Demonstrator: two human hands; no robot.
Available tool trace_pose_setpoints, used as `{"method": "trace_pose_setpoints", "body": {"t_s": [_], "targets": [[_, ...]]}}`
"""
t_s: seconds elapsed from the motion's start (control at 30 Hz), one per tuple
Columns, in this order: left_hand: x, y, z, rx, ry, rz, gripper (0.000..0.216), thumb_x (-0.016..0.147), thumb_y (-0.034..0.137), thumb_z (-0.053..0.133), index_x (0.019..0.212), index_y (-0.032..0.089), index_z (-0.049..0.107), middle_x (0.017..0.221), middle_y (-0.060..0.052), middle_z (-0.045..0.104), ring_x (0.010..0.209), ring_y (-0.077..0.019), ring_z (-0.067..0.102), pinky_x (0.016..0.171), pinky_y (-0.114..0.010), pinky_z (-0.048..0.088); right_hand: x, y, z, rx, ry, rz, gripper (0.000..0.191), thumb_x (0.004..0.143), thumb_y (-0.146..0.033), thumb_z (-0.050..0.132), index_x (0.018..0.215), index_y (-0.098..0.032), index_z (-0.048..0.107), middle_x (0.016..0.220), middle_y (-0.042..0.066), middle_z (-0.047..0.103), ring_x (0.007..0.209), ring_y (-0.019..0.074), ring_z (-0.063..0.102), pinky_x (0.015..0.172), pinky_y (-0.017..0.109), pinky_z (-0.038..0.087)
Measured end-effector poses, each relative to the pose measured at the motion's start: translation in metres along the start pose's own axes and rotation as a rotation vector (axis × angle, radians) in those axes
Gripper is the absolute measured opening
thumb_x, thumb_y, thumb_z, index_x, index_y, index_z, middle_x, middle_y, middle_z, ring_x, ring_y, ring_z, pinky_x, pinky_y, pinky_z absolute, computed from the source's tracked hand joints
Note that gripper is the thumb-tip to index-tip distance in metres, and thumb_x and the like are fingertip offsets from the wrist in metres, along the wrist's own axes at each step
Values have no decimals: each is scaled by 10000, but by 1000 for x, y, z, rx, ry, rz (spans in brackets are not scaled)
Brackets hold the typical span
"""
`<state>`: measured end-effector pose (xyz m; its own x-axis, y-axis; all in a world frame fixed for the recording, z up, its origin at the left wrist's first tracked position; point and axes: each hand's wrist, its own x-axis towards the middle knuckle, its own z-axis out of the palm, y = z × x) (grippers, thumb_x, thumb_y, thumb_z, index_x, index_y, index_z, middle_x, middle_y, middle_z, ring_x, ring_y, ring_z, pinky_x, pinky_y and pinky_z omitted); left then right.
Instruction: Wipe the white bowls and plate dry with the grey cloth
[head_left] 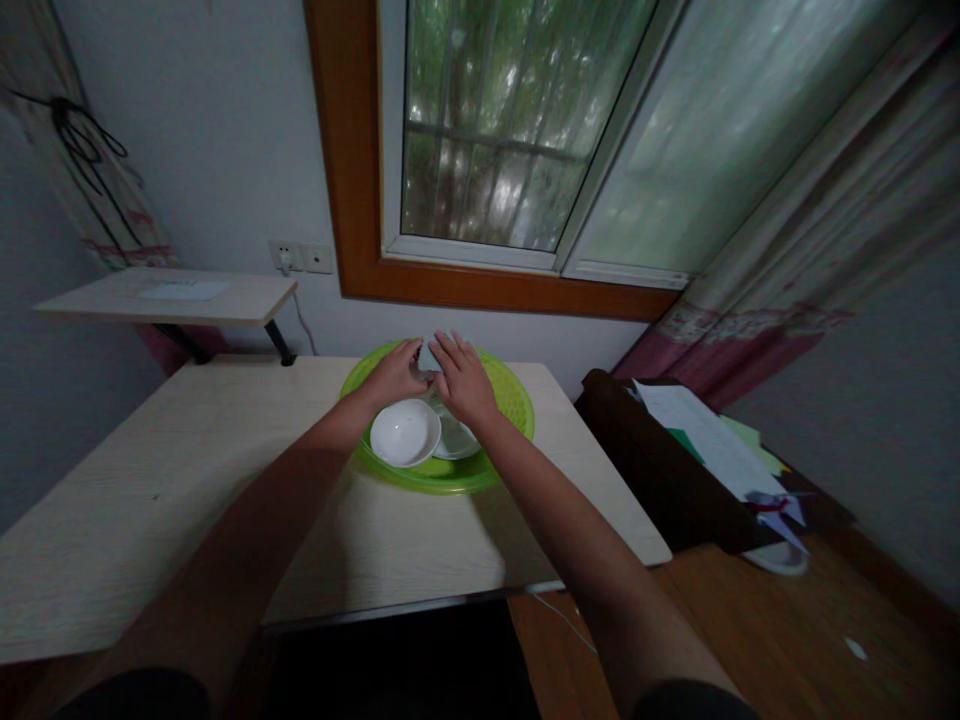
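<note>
Over the far part of a green plastic basket (517, 400), both my hands are close together at a small pale grey-blue object (428, 357); its kind is too small and covered to make out. My left hand (396, 375) is closed around its left side, thumb toward me. From the right, my right hand (463, 375) presses on it with the fingers fairly straight and together. Below my left hand, a white bowl (405, 432) sits in the basket, open side up. Beside it lies another whitish, clear-looking dish (455, 438), partly hidden by the bowl and my right wrist.
The basket stands on a light wooden table (225, 450) near the wall. A raised shelf (172, 295) is at the back left. Right of the table, a dark brown box-like piece (645, 460) holds papers (697, 430). A window (510, 130) is behind.
</note>
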<state>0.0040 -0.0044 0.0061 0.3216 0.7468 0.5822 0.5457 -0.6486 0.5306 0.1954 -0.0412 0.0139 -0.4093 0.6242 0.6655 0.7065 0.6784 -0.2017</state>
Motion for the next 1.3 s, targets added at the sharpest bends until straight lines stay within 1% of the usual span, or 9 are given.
{"method": "trace_pose_setpoints", "body": {"t_s": [0.13, 0.27, 0.37, 0.47, 0.63, 0.8, 1.0, 1.17, 1.3], "targets": [[0, 0, 0, -27, 27, 2, 531, 638, 191, 784, 1141, 184, 613, 1075, -80, 659, 999, -254, 621, 911, -362, 506, 2, 0, 0, 8, 26, 0, 491, 1046, -301, 436, 1532, -267, 490, 1618, 49, 467, 1580, 254, 278, 1302, 565, 205], [0, -6, 0, -57, 43, -56, 673, 608, 225, 843, 1226, 212, 575, 1196, -85, 652, 1095, -258, 620, 952, -363, 516, 1, 17, 5, 149, 160, 206, 501, 1057, -310, 351, 1494, -135, 521, 1561, 138, 526, 1475, 249, 461, 1266, 474, 321], [1, -9, 0, -106, 71, -126, 679, 618, 262, 857, 1228, 217, 562, 1219, -92, 650, 1082, -243, 635, 911, -346, 536, -1, 30, 8, 295, 191, 379, 525, 1062, -413, 361, 1437, -114, 572, 1446, 167, 629, 1349, 270, 587, 1191, 464, 420], [1, -14, 0, -169, 102, -185, 694, 604, 278, 868, 1220, 215, 555, 1197, -93, 664, 1054, -234, 651, 901, -345, 537, -3, 34, 11, 460, 152, 432, 574, 1045, -537, 405, 1423, -143, 580, 1390, 147, 671, 1283, 267, 628, 1137, 455, 470], [1, -23, 5, -332, 120, -242, 749, 623, 325, 858, 1268, 198, 498, 1256, -140, 643, 1073, -246, 669, 884, -363, 546, -3, 34, 17, 638, 145, 404, 825, 905, -619, 654, 1547, -168, 402, 1526, 157, 546, 1375, 253, 550, 1174, 433, 431], [0, -28, 9, -409, 74, -294, 773, 637, 367, 854, 1291, 205, 475, 1286, -153, 637, 1103, -270, 682, 902, -402, 564, -3, 38, 22, 725, 217, 435, 878, 793, -607, 779, 1489, -185, 450, 1491, 161, 555, 1344, 281, 560, 1185, 469, 412], [0, -27, 8, -407, 65, -251, 774, 690, 413, 826, 1349, 206, 478, 1357, -160, 616, 1139, -266, 667, 921, -406, 568, -4, 44, 22, 606, 232, 416, 829, 803, -577, 784, 1461, -179, 473, 1451, 179, 560, 1320, 307, 559, 1172, 493, 418], [0, -23, 5, -230, 79, -202, 683, 675, 399, 844, 1272, 214, 569, 1304, -130, 633, 1098, -250, 660, 869, -360, 564, -6, 46, 20, 413, 157, 320, 774, 880, -566, 710, 1494, -164, 465, 1433, 196, 568, 1327, 323, 546, 1171, 512, 416], [0, -20, 2, -141, 93, -205, 660, 667, 399, 848, 1242, 212, 585, 1211, -102, 674, 1007, -228, 667, 818, -331, 552, -5, 38, 15, 235, 118, 204, 713, 973, -525, 588, 1553, -158, 397, 1567, 214, 438, 1462, 320, 426, 1232, 532, 344]]}}
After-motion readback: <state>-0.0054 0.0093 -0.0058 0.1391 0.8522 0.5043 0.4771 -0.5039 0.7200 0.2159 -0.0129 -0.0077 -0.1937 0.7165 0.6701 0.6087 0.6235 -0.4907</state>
